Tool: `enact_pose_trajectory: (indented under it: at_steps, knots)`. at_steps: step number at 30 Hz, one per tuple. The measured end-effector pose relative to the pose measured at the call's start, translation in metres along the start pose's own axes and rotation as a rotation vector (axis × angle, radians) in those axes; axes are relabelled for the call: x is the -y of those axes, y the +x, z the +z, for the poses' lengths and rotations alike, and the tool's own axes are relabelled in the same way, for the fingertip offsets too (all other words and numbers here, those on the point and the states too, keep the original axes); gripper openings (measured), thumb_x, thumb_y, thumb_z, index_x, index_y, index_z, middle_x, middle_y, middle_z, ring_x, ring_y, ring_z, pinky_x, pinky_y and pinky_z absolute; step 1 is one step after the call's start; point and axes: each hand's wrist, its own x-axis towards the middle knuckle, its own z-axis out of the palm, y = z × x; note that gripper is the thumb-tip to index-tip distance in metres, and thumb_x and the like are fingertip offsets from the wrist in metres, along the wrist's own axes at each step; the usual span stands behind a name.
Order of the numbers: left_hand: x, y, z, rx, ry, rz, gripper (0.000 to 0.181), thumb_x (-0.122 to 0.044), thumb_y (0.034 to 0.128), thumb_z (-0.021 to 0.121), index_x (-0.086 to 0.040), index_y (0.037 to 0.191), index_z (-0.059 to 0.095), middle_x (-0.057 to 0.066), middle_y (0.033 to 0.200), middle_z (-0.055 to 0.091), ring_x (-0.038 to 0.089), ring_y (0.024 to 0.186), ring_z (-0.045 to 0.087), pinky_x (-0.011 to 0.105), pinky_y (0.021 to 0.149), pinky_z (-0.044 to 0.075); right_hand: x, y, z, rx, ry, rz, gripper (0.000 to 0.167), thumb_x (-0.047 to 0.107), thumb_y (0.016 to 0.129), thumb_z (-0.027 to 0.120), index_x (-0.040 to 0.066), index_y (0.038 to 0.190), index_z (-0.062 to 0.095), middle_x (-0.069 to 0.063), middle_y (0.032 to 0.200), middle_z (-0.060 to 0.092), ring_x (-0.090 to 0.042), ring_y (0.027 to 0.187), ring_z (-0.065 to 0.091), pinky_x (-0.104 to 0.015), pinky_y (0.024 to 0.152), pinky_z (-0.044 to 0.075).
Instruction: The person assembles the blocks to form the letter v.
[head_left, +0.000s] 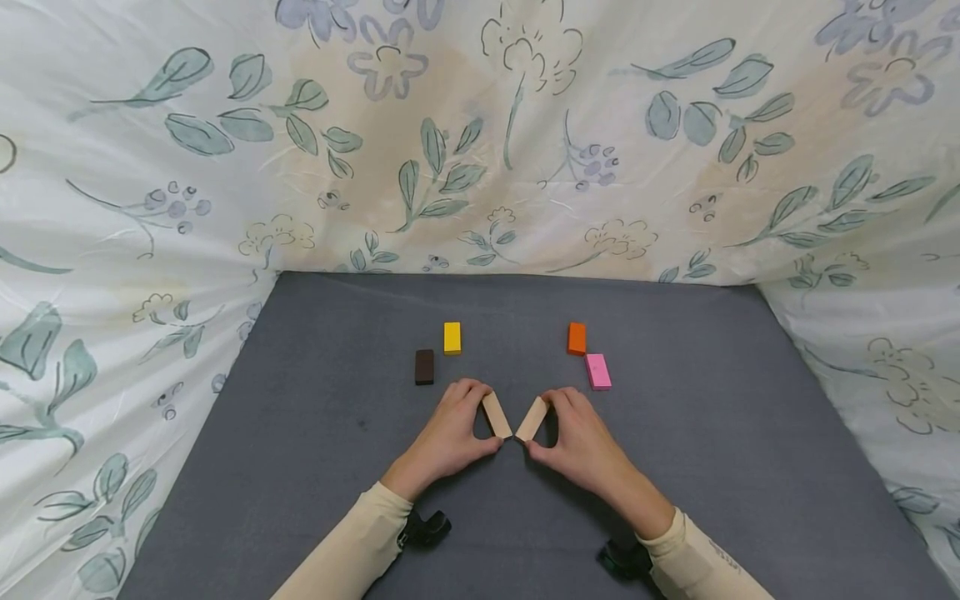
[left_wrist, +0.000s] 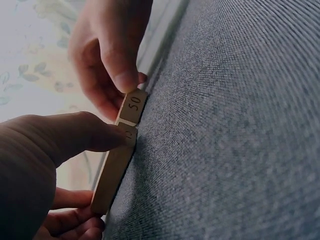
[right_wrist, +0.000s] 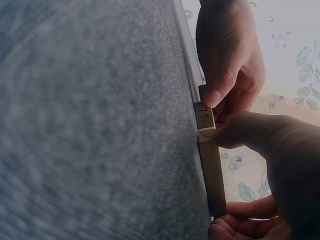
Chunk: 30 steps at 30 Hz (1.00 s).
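Note:
At the middle of the cloth, my left hand pinches a pale wooden block by its two ends, between thumb and fingers. My right hand grips a second pale wooden block the same way. The two blocks slant toward each other in a V, their near ends almost meeting. In the left wrist view, the right hand's block shows the number 50 on its end. The left hand's block reads 75 in the right wrist view. Both blocks rest on the cloth.
Beyond the left hand lie a dark brown block and a yellow block. An orange block and a pink block lie beyond the right hand. A flower-patterned curtain borders the grey cloth at the back and sides.

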Motion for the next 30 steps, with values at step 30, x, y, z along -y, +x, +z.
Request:
enact_pose_trajectory:
  at_steps: [30]
  knots:
    - [0.0011,0.0007,0.0016,0.003,0.005,-0.004,0.07,-0.027,0.0889,0.092,0.0,0.145,0.06,0.014,0.139,0.057,0.032,0.126,0.052,0.048,0.105,0.051,-0.0005,0.001,0.0018,-0.007,0.008,-0.008,0.066,0.03,0.079,0.095,-0.003,0.128,0.065,-0.014,0.121,0.063,-0.032,0.111,0.061,-0.051,0.1,0.054]
